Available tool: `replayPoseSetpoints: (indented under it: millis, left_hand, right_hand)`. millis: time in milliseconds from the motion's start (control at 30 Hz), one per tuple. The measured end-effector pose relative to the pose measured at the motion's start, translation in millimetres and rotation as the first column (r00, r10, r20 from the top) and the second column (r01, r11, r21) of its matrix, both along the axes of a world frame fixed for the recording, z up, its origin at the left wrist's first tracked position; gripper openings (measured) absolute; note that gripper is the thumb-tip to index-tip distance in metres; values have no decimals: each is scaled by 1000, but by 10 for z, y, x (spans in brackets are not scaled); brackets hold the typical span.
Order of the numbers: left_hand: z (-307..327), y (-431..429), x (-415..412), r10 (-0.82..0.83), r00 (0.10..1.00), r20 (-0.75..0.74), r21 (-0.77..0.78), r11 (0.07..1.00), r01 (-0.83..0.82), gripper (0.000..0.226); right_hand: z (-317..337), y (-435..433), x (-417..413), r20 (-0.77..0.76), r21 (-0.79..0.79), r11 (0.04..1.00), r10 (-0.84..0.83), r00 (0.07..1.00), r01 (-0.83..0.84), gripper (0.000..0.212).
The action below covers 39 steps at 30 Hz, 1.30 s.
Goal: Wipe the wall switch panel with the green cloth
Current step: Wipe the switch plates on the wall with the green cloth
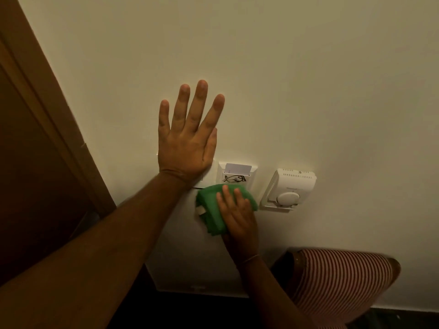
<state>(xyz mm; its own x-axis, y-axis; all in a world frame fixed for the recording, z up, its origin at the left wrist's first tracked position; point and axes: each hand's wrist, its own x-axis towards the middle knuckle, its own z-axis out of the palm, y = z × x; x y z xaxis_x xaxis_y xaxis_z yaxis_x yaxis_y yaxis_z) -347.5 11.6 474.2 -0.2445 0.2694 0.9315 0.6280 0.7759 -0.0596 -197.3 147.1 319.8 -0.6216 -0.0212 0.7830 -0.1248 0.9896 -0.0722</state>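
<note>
L hand (pixel 187 141) flat, fingers spread, hiding most of switch panel (pixel 208 173); R hand (pixel 237 214) presses green cloth (pixel 211 205), prob on wall

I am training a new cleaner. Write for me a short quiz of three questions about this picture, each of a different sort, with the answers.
1. True or false: the left hand holds the green cloth.
2. Multiple choice: what sticks out of the top of the card holder? A) a key B) a white card C) a pen
3. Short answer: which device is on the wall to the right of the card holder?

Key
1. False. The right hand presses the cloth to the wall just below the card holder; the left hand lies flat and open on the wall, covering part of a switch plate.
2. B, a white card.
3. A white thermostat with a round dial.
</note>
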Motion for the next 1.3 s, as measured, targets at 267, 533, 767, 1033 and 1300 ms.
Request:
replayPoseSetpoints:
  millis: [267, 533, 767, 1033, 1300]
  left_hand:
    - [-11, 7, 11, -2, 1000, -15, 10, 1000, 2, 73]
    - [10, 3, -8, 12, 999, -32, 9, 1000, -12, 73]
    - [-36, -21, -19, 3, 999, -43, 26, 1000, -2, 71]
    - [24, -14, 15, 19, 999, -30, 4, 1000, -19, 74]
    - [8, -5, 11, 7, 999, -32, 11, 1000, -7, 74]
  right_hand:
    - [44, -219, -72, -44, -165, 985, 41, 998, -48, 59]
    - [111, 77, 9, -70, -77, 997, -7, 998, 1, 54]
    - [158, -267, -162, -26, -64, 992, 104, 994, -105, 45]
    - [189, 113, 25, -134, -162, 987, -41, 990, 19, 51]
    - [263, -171, -226, 0, 40, 986, 162, 987, -162, 51]
